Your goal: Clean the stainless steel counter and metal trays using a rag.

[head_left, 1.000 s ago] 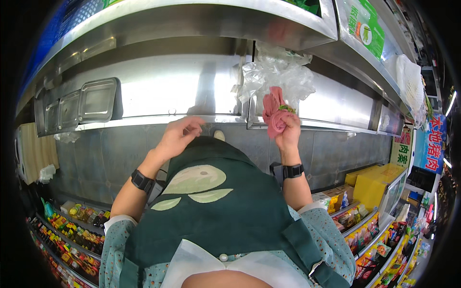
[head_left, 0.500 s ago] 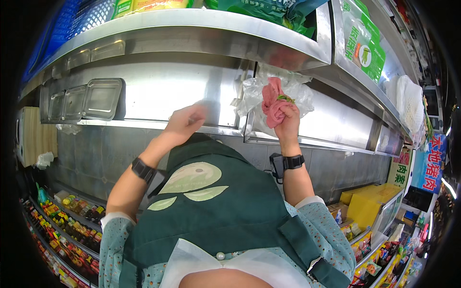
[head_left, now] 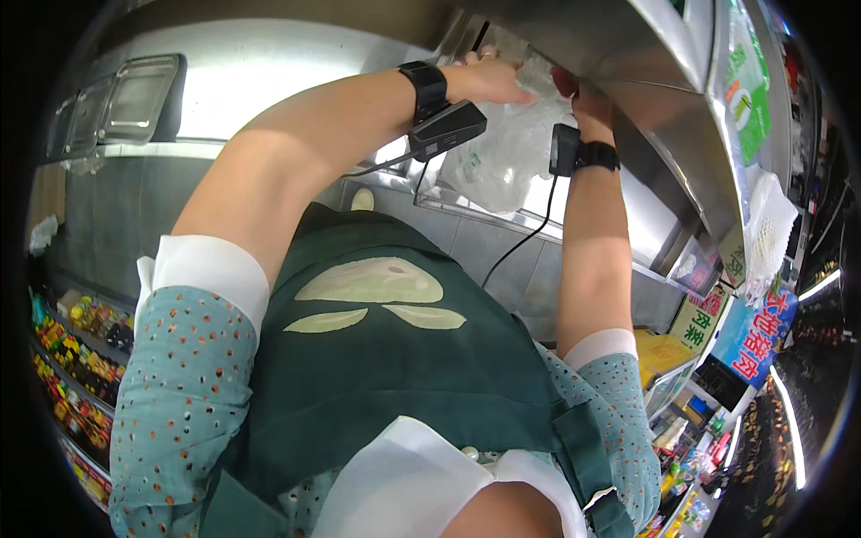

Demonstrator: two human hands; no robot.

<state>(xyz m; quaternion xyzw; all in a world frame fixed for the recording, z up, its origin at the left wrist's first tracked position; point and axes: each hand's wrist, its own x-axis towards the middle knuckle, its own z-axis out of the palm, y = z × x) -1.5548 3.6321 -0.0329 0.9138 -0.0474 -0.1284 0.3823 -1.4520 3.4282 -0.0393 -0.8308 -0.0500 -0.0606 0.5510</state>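
Observation:
My left hand (head_left: 491,77) reaches far forward onto a crumpled clear plastic bag (head_left: 502,157). Its thumb stands apart from the fingers, and it touches the bag's upper part. Just right of it, under the overhanging steel shelf, my right hand (head_left: 592,109) is closed on a pinkish-red cloth (head_left: 563,81). Shadow and the shelf edge hide part of that hand and most of the cloth. The bag lies on the lower steel counter and bulges toward its front edge.
Above the counter juts a steel shelf (head_left: 641,76). Metal trays (head_left: 139,99) sit at the left. A white netted bundle (head_left: 769,229) hangs at the right. Black devices with cables (head_left: 448,130) are strapped to both wrists. Stocked shelves (head_left: 85,359) stand behind on the left.
Both hands have moved forward, the left also to the right onto the plastic bag. The cloth has gone from open view into the shade under the shelf. The view has shifted closer.

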